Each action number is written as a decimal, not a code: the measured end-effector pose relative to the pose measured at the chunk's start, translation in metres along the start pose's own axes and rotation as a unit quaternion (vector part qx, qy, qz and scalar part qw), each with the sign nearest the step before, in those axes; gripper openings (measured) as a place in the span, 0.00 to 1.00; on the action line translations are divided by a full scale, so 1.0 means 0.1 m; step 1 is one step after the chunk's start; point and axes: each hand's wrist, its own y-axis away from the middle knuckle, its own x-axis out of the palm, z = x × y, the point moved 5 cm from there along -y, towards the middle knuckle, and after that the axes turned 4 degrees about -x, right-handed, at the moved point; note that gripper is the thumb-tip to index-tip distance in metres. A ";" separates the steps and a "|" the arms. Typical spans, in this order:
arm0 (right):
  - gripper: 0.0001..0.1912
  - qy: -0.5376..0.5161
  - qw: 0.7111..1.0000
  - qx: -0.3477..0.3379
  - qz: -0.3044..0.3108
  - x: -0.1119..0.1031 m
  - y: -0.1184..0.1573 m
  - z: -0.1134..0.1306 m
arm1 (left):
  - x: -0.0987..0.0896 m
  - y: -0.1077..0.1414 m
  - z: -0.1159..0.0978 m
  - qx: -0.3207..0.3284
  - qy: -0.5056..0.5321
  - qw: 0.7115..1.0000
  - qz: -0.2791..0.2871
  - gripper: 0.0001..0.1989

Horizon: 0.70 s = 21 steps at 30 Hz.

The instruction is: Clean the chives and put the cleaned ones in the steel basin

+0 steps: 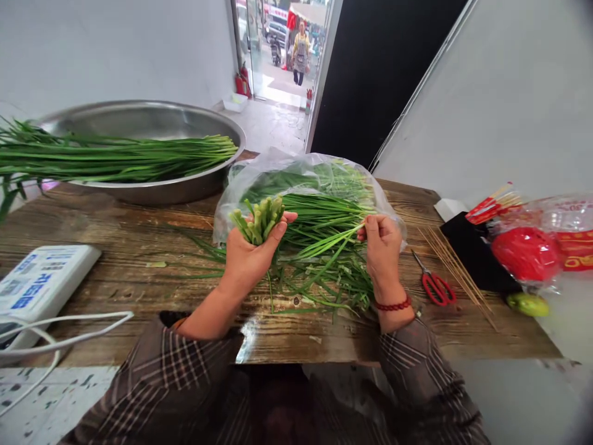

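Observation:
My left hand point(252, 253) is wrapped round a bundle of cut green stalks point(260, 221), their pale ends pointing up. My right hand point(380, 244) pinches the pale ends of a few garlic chives point(338, 241). Behind both hands, a pile of garlic chives point(319, 213) lies on and partly inside a clear plastic bag point(231, 210). Loose trimmed leaves point(340, 278) are scattered on the table between my wrists. Red-handled scissors point(435, 284) rest to the right of my right hand.
A large steel basin point(176, 191) with long chives point(139, 157) across it stands at the back left. A white scale point(50, 278) with a cable is at the left. Thin wooden sticks point(456, 272) and red packets point(525, 253) lie right. A person point(301, 52) is beyond the doorway.

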 end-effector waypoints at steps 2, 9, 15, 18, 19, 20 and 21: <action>0.14 0.024 0.999 -0.014 0.020 0.06 0.05 0.09 | 0.05 0.01 0.01 -0.017 -0.001 0.999 0.029 0.12; 0.12 -0.009 0.997 0.014 0.074 0.27 0.24 0.20 | 0.31 0.09 0.09 -0.054 -0.034 0.986 0.151 0.14; 0.10 -0.057 0.992 0.039 0.107 0.37 0.34 0.23 | 0.41 0.13 0.15 -0.041 -0.064 0.980 0.187 0.13; 0.09 -0.078 0.990 0.043 0.111 0.38 0.35 0.21 | 0.44 0.14 0.16 -0.053 -0.039 0.975 0.212 0.14; 0.09 -0.079 0.989 0.043 0.114 0.38 0.34 0.20 | 0.45 0.14 0.16 -0.059 -0.029 0.973 0.223 0.15; 0.09 -0.075 0.990 0.040 0.116 0.38 0.34 0.20 | 0.45 0.14 0.16 -0.066 -0.021 0.970 0.233 0.15; 0.09 -0.065 0.990 0.032 0.117 0.37 0.33 0.21 | 0.46 0.14 0.16 -0.073 -0.016 0.967 0.243 0.16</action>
